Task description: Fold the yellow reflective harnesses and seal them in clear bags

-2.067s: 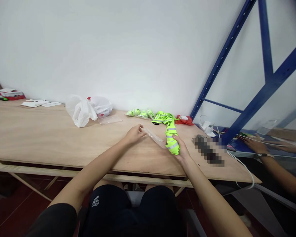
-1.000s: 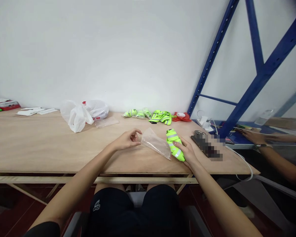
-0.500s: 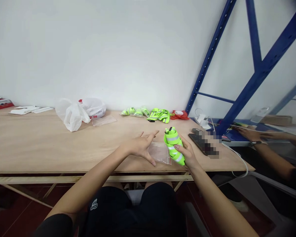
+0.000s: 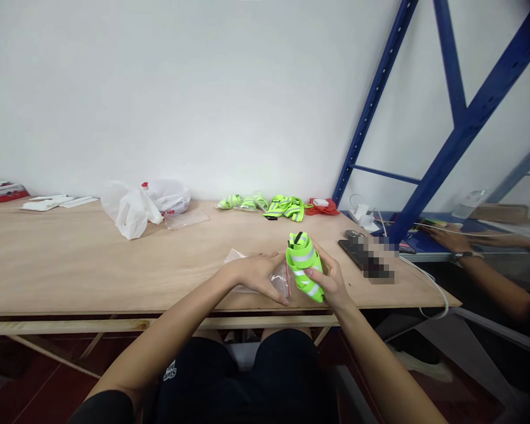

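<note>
My right hand [image 4: 331,281] grips a rolled-up reflective strap vest [image 4: 304,262], neon green with silver bands, just above the table. A black piece shows at the roll's upper end. Left of it, my left hand [image 4: 262,275] rests over a clear zip bag [image 4: 282,281] lying on the table. Its thumb and fingers are spread apart around the bag's red-lined mouth, which faces the roll. Part of the bag is hidden under that hand.
Against the wall lie several green rolls in clear bags [image 4: 247,202], a loose green reflective vest [image 4: 286,207] and a red bundle [image 4: 322,206]. White plastic bags [image 4: 135,212] sit left. A dark phone [image 4: 357,256] lies right, near a blue rack post [image 4: 437,165]. Another person's arm [image 4: 490,274] is far right.
The clear zip bag has shifted left, and my left hand has come down over its mouth. My right hand has moved slightly left with the rolled vest.
</note>
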`<state>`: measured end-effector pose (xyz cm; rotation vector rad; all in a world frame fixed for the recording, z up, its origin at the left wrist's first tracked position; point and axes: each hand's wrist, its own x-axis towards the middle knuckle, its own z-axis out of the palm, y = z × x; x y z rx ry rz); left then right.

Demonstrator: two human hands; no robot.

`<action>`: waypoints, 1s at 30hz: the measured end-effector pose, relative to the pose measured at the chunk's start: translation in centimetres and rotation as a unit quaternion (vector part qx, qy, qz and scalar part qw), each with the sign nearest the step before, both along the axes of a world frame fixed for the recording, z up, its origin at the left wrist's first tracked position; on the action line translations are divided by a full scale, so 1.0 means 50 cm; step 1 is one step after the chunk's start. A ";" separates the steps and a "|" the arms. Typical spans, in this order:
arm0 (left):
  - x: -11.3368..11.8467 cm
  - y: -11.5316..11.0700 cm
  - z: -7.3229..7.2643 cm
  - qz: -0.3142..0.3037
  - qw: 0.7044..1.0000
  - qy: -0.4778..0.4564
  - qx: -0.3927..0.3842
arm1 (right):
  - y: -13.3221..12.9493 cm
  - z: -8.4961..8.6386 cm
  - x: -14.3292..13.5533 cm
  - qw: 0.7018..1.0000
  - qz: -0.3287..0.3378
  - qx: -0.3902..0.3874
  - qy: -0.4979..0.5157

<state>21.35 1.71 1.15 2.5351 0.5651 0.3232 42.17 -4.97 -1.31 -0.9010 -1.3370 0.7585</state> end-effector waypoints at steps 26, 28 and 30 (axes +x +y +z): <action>-0.109 0.017 0.060 -0.162 0.914 -0.033 -0.370 | -0.137 0.058 -0.102 0.717 0.167 0.345 -0.582; -0.110 0.010 0.069 -0.171 0.917 -0.001 -0.361 | -0.133 0.062 -0.106 0.696 0.161 0.359 -0.601; -0.113 0.001 0.084 -0.152 0.933 0.016 -0.325 | -0.133 0.065 -0.108 0.685 0.162 0.367 -0.608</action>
